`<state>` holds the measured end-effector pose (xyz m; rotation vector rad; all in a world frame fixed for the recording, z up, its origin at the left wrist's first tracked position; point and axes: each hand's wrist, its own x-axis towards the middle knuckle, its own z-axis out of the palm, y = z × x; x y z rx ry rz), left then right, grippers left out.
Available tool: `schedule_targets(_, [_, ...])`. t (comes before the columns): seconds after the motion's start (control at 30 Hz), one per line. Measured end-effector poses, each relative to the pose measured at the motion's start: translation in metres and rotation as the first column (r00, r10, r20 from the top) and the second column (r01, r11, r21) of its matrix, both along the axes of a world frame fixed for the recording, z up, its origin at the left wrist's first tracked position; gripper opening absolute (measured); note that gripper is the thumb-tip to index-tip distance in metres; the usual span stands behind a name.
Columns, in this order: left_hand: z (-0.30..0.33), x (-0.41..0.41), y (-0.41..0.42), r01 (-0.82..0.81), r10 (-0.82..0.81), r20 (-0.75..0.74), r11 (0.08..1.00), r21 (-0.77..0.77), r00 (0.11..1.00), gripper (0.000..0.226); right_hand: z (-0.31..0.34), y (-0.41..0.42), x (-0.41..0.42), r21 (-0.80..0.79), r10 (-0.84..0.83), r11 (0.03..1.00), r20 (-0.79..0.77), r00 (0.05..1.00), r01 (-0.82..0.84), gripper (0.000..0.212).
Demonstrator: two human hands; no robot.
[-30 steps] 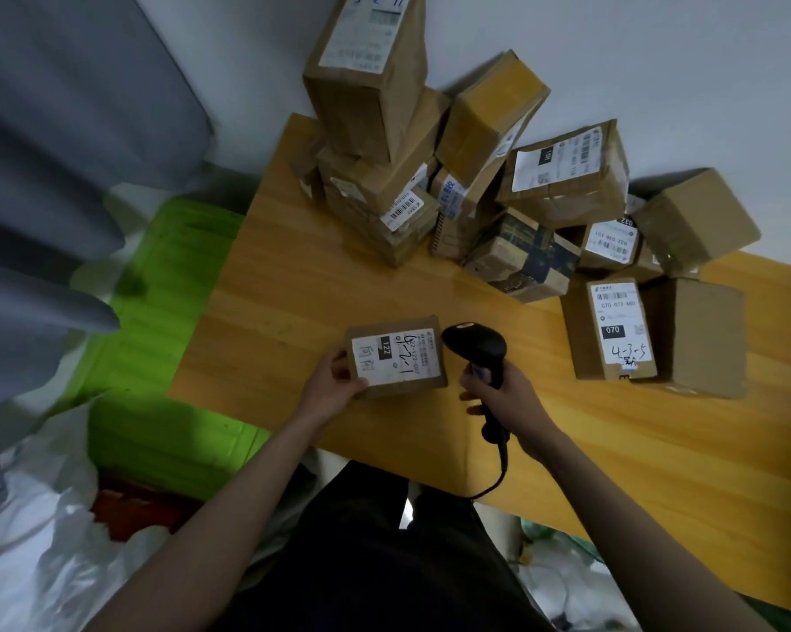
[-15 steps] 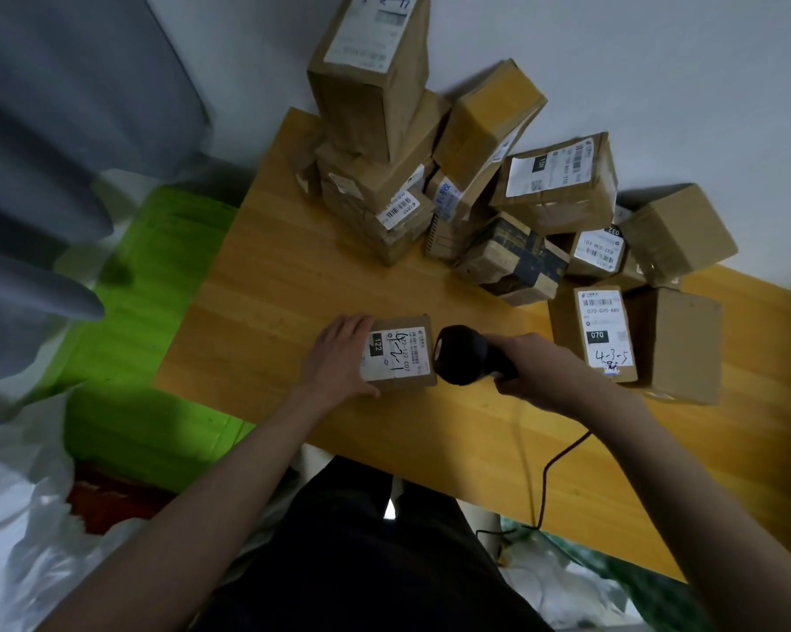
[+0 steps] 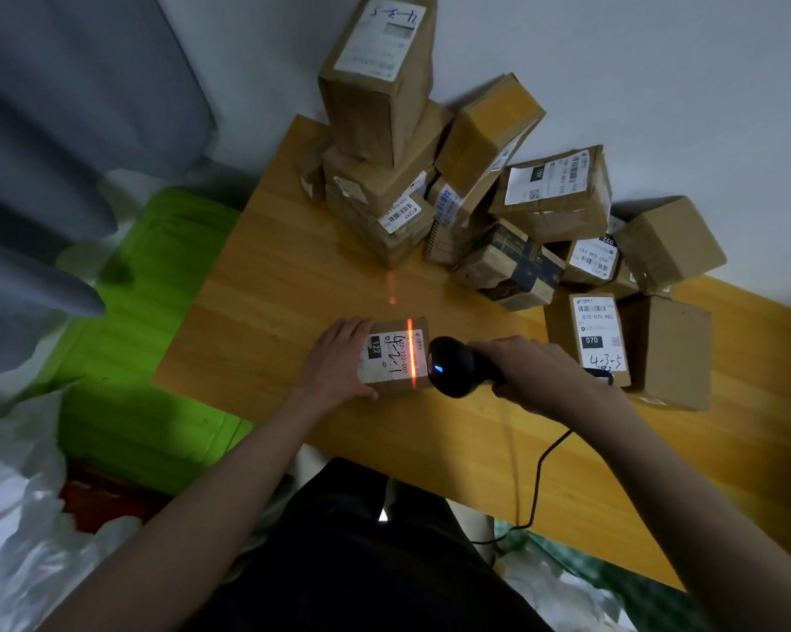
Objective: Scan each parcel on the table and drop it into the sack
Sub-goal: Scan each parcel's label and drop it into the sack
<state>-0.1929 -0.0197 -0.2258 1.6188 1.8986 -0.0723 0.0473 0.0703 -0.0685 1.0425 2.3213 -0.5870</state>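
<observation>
My left hand [image 3: 339, 358] lies on the left side of a small parcel [image 3: 396, 355] on the wooden table [image 3: 270, 312], fingers fairly straight across its far left edge, thumb curled round its near left corner, so it holds the box; parcel sits flat, label up, "122" and handwriting on it; my right hand [image 3: 539, 374] grips the handle of a black scanner [image 3: 453, 368], fingers wrapped round it, head just beside the parcel's right edge, small blue light on its back; an orange-red scan line [image 3: 411, 353] runs across the label, a fainter streak of it on the tabletop beyond; scanner cable [image 3: 539, 476] drops off the near table edge; a heap of boxes [image 3: 430, 175] stacked at the far side against the wall, more boxes to the right, one labelled "070" [image 3: 596, 335] touching my right hand's far side; green mat [image 3: 124, 312] on the floor left of the table; white plastic [image 3: 15, 517] at lower left, cannot tell if that is the sack.
</observation>
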Motion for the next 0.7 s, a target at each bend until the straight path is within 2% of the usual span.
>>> schedule_targets(0.1, [0.004, 0.004, -0.008, -0.015, 0.015, -0.049, 1.0, -0.014, 0.999, 0.129, -0.002, -0.003, 0.002, -0.013, -0.029, 1.0, -0.017, 0.999, 0.028, 0.051])
schedule_targets(0.3, [0.008, 0.025, -0.041, -0.133, 0.132, -0.106, 0.991, -0.009, 0.986, 0.132, -0.02, -0.013, 0.009, -0.144, -0.212, 0.97, -0.112, 0.971, 0.195, 0.054])
schedule_targets(0.43, [0.01, 0.04, -0.059, -0.207, 0.202, -0.121, 0.978, -0.026, 0.972, 0.135, -0.027, -0.023, 0.014, -0.225, -0.229, 0.954, -0.133, 0.964, 0.196, 0.05])
schedule_targets(0.57, [0.017, 0.053, -0.076, -0.341, 0.337, -0.067, 0.938, -0.059, 0.939, 0.133, -0.025, -0.03, 0.021, -0.297, -0.286, 0.928, -0.174, 0.942, 0.227, 0.042])
schedule_targets(0.7, [0.032, 0.068, -0.101, -0.549, 0.554, 0.044, 0.831, -0.087, 0.831, 0.127, -0.016, -0.041, 0.029, -0.398, -0.394, 0.875, -0.257, 0.883, 0.275, 0.026])
